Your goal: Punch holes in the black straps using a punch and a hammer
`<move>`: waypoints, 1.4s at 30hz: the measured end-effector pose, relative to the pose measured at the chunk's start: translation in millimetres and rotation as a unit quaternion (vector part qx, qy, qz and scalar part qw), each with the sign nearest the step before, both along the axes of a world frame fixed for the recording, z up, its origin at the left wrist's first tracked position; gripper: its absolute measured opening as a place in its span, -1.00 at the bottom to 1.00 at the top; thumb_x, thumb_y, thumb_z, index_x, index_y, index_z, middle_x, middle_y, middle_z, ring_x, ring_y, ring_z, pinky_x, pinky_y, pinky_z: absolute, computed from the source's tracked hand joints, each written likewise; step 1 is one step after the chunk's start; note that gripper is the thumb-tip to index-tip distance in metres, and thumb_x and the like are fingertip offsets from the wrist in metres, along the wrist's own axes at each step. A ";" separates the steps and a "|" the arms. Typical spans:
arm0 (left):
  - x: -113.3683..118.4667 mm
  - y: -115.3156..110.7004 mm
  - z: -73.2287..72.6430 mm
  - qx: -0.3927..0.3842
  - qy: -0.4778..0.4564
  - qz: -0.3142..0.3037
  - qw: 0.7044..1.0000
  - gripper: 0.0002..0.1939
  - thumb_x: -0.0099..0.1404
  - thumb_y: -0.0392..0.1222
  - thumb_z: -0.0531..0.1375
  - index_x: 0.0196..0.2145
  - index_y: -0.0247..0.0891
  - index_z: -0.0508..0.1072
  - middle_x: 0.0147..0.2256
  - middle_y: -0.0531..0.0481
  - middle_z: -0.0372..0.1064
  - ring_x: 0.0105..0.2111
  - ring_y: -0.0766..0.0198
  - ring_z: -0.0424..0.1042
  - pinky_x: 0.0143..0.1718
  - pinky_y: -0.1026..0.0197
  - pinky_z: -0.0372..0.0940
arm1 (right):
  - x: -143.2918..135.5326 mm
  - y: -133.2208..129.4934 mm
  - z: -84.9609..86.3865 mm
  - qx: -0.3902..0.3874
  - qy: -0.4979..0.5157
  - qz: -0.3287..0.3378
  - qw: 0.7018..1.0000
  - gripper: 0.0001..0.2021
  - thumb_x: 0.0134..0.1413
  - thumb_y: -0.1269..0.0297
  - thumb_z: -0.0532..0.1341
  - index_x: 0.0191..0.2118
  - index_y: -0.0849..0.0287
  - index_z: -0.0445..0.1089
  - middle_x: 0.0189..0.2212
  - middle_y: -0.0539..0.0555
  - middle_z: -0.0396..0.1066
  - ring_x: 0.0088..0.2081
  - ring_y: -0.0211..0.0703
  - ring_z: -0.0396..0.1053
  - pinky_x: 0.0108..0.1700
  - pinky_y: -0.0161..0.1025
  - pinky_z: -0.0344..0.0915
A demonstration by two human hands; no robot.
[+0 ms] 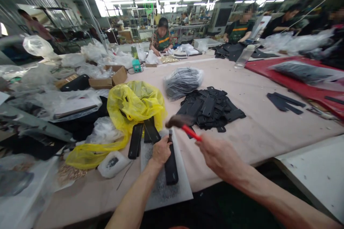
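Observation:
My left hand (161, 151) is closed around a small metal punch (170, 135), held upright at the upper end of a black strip (171, 171). That strip lies on a white board (181, 186) at the table's front edge. My right hand (215, 152) grips the red handle of a hammer (191, 132); its blurred head is raised just above and beside the punch. More black strips (135, 141) lie left of the board's top, at the mouth of a yellow plastic bag (137, 103). A heap of black pieces (209, 109) sits beyond the hammer.
A clear-wrapped bundle (184, 82) is behind the heap. At left are a cardboard box (109, 77), plastic wrapping and a small white container (113, 164). Right are a red sheet (295, 75), loose dark pieces (285, 102) and a clear bottle (244, 56). Several people sit or stand farther back.

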State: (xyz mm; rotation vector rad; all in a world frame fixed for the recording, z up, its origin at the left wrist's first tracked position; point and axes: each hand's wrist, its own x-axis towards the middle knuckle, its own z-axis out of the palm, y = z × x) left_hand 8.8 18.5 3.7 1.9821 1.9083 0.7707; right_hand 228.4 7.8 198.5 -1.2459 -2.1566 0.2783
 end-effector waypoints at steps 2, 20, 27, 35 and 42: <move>0.3 0.4 -0.7 -0.003 0.006 0.002 1.000 -0.90 0.33 -0.30 0.12 -0.22 -0.20 0.42 -0.28 -0.06 0.52 -0.22 0.13 0.53 -0.20 0.19 0.36 | 3.6 1.9 -2.2 -0.057 -0.106 0.041 0.992 -0.72 0.27 0.13 0.04 -0.46 0.11 0.17 -0.66 -0.06 0.15 -0.68 -0.31 0.00 -0.59 -0.25 -0.14; -0.1 0.2 -3.9 0.018 -0.008 -0.001 1.000 -0.88 0.32 -0.31 0.12 -0.21 -0.21 0.42 -0.28 -0.08 0.52 -0.23 0.12 0.52 -0.21 0.18 0.36 | -0.8 15.3 6.2 0.005 0.191 -0.098 0.977 -0.69 0.37 0.07 -0.13 -0.33 0.11 0.15 -0.59 -0.08 0.18 -0.62 -0.29 0.13 -0.57 -0.33 -0.01; -0.8 0.3 -5.2 0.027 -0.013 0.001 1.000 -0.88 0.31 -0.31 0.11 -0.24 -0.21 0.42 -0.28 -0.09 0.51 -0.24 0.09 0.53 -0.22 0.16 0.36 | 27.2 13.2 -40.1 -0.211 -0.038 -0.004 0.977 -0.73 0.27 0.10 0.01 -0.41 0.13 0.21 -0.62 -0.05 0.18 -0.61 -0.27 0.12 -0.52 -0.29 -0.05; -3.3 0.5 -6.5 0.019 -0.038 0.000 0.999 -0.89 0.30 -0.32 0.12 -0.24 -0.21 0.42 -0.27 -0.07 0.52 -0.23 0.10 0.53 -0.20 0.16 0.38 | 71.2 1.5 -153.6 -0.389 -0.074 -0.133 0.909 -0.70 0.30 0.17 -0.09 -0.32 0.18 0.27 -0.54 0.02 0.28 -0.55 -0.19 0.24 -0.47 -0.25 0.17; -4.3 0.1 -6.5 0.043 -0.084 -0.011 0.995 -0.81 0.29 -0.33 0.10 -0.18 -0.19 0.45 -0.21 -0.05 0.54 -0.16 0.12 0.52 -0.12 0.15 0.38 | 3.3 -33.4 -158.1 -0.112 -0.114 0.028 0.987 -0.48 0.16 0.12 0.18 0.19 0.21 0.22 0.20 0.31 0.18 0.18 0.20 0.15 0.16 0.13 0.12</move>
